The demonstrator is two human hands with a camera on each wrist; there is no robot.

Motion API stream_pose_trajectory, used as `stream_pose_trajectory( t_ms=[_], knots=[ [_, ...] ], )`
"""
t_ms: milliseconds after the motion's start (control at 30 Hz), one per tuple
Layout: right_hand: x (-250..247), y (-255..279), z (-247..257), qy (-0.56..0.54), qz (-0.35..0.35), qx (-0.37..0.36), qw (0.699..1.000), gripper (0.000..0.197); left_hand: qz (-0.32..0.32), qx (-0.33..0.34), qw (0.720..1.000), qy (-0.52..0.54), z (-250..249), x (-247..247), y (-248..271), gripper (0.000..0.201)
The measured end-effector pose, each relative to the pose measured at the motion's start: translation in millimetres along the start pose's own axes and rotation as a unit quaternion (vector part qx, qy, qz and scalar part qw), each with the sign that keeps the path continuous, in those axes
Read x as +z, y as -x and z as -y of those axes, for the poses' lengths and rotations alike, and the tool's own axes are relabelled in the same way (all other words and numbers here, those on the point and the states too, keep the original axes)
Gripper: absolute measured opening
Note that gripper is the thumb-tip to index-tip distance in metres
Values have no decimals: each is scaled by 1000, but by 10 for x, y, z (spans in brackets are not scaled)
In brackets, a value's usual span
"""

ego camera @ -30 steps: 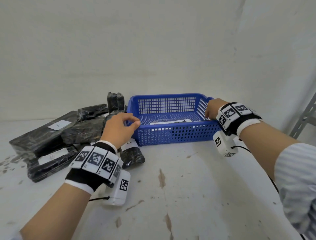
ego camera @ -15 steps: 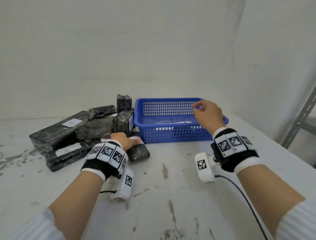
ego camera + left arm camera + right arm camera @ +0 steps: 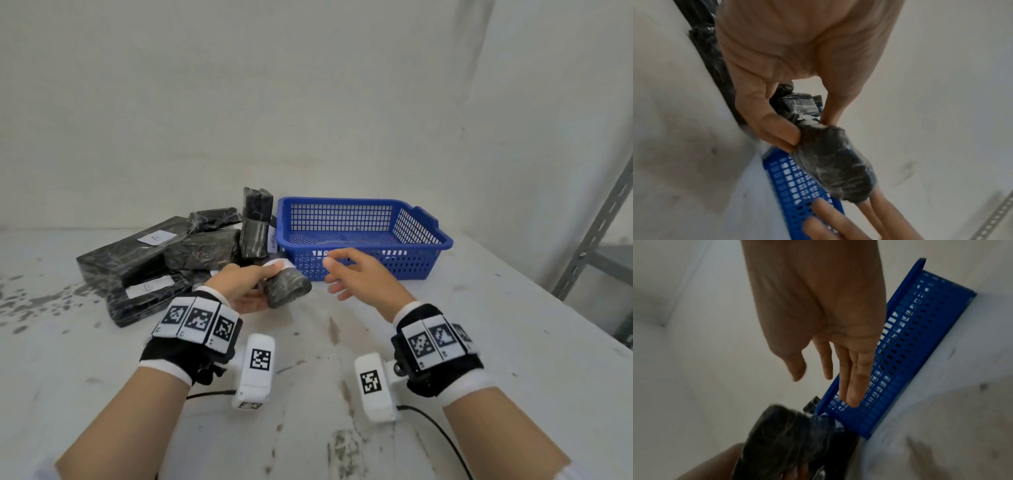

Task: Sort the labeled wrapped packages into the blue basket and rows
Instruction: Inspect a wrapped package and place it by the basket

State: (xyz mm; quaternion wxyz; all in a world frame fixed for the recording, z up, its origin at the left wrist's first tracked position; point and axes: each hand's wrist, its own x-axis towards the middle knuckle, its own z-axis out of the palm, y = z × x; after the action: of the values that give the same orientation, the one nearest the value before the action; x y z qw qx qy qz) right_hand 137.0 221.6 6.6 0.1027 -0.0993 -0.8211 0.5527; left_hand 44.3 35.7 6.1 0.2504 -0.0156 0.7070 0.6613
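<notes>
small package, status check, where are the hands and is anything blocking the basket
Left hand grips small wrapped package, lifted off table. Right hand open, empty, reaching toward it. Blue basket just behind, top unobstructed. Package pile at left.

Stained white table (image 3: 342, 428), plain white wall (image 3: 308, 102), grey metal rack (image 3: 596, 233) right

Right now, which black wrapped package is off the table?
The small black plastic-wrapped package gripped by the left hand; the others lie piled beside the blue basket.
</notes>
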Motion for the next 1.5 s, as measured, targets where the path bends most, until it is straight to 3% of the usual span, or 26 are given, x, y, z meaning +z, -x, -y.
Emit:
stream_pose_trajectory(
  t_ms=[167,300,467,600,733,967,1267,1433,1500],
  knots=[
    [281,182,111,-184,114,29,976,46,39,51,996,65,-31,45,177,35],
    [325,209,103,-262,108,-7,959,53,48,79,994,59,-9,-10,234,40],
    [225,215,27,-312,91,-31,945,50,4,177,976,125,65,-181,283,64],
    [125,223,18,-382,70,-66,919,58,57,226,959,159,109,-234,429,52],
    [69,266,69,-366,62,-118,921,58,90,260,948,159,136,-214,520,49],
    [99,322,96,-334,29,-135,932,60,86,294,941,140,132,-189,618,48],
    [214,373,137,-279,8,-142,950,65,66,334,934,111,158,-178,645,74],
    [248,375,143,-273,-8,-143,951,72,60,332,936,103,170,-151,634,51],
    [272,376,145,-259,-23,-144,955,72,56,342,934,88,167,-135,653,53]
  ],
)
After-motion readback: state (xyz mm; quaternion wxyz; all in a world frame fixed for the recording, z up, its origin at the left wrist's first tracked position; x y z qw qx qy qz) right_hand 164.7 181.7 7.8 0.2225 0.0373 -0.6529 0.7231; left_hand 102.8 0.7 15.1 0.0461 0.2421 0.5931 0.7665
